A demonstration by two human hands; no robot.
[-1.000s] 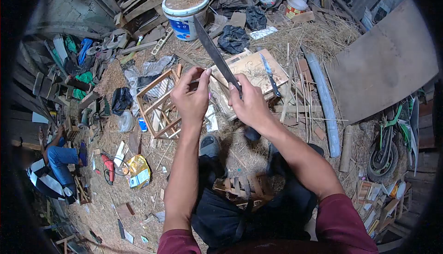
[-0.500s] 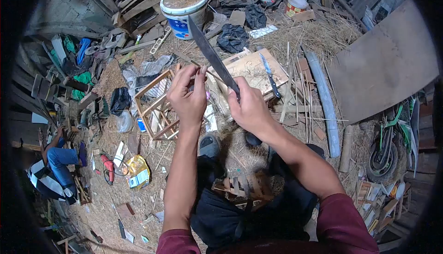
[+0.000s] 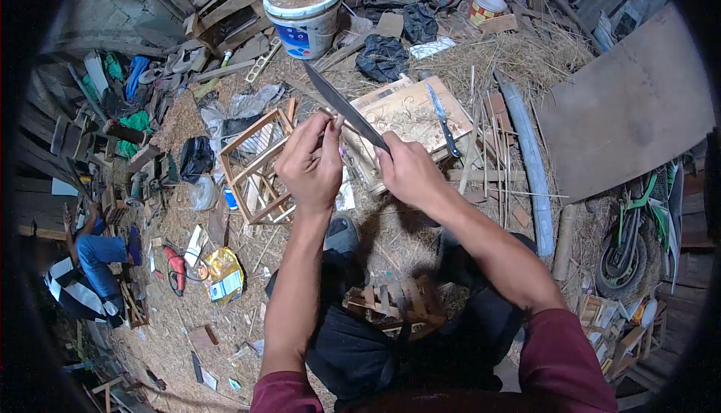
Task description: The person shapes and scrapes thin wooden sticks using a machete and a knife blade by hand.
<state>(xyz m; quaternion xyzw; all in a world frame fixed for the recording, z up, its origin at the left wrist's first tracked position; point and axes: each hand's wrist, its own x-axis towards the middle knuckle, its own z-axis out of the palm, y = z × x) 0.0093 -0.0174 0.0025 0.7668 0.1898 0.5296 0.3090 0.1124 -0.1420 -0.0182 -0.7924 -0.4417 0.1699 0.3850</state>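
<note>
My right hand point(image 3: 413, 169) is wrapped around the handle of a large, dark-bladed knife point(image 3: 345, 107). Its blade slants up and to the left, past the fingers of my left hand point(image 3: 312, 161). Those left fingers are pinched together close beside the blade; what they hold, if anything, is too small to make out. Beyond my hands lies a pale wooden board point(image 3: 405, 116) with thin shavings scattered over it. A second knife point(image 3: 441, 119), with a black handle and shiny blade, rests on the board's right side. Left of my hands a wooden slatted frame point(image 3: 251, 135) stands on the ground.
A white bucket point(image 3: 304, 19) of sawdust-like material stands at the back. Sticks and a grey plank point(image 3: 526, 165) lie to the right, near a large sheet point(image 3: 627, 113) and a small motorbike wheel point(image 3: 622, 263). A red power tool point(image 3: 175, 269) lies left, near a seated person point(image 3: 98, 263).
The knife blade has tipped lower and flatter, and my right hand has shifted slightly right and down. My left hand stays pinched beside the blade, a little farther right.
</note>
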